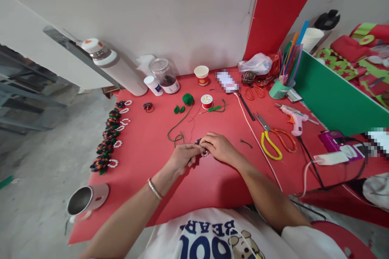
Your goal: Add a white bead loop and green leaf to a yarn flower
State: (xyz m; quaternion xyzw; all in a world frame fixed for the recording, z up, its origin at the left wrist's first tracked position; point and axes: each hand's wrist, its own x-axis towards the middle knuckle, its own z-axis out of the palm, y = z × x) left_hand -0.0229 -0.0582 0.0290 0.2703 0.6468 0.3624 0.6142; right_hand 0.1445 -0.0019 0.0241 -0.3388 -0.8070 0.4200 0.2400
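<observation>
With fingers (194, 151) of left hand (181, 159) and right hand (223, 149), grasping 1 beaded yarn piece (205, 153) over red tabletop (148, 133), left of scissors (267, 128).

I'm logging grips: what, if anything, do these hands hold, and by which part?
The left hand and right hand hold a beaded yarn piece; exact grip hidden.

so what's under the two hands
Some white beads and a bit of dark yarn show between the left hand and right hand, over the red table; anything else there is covered.
</observation>
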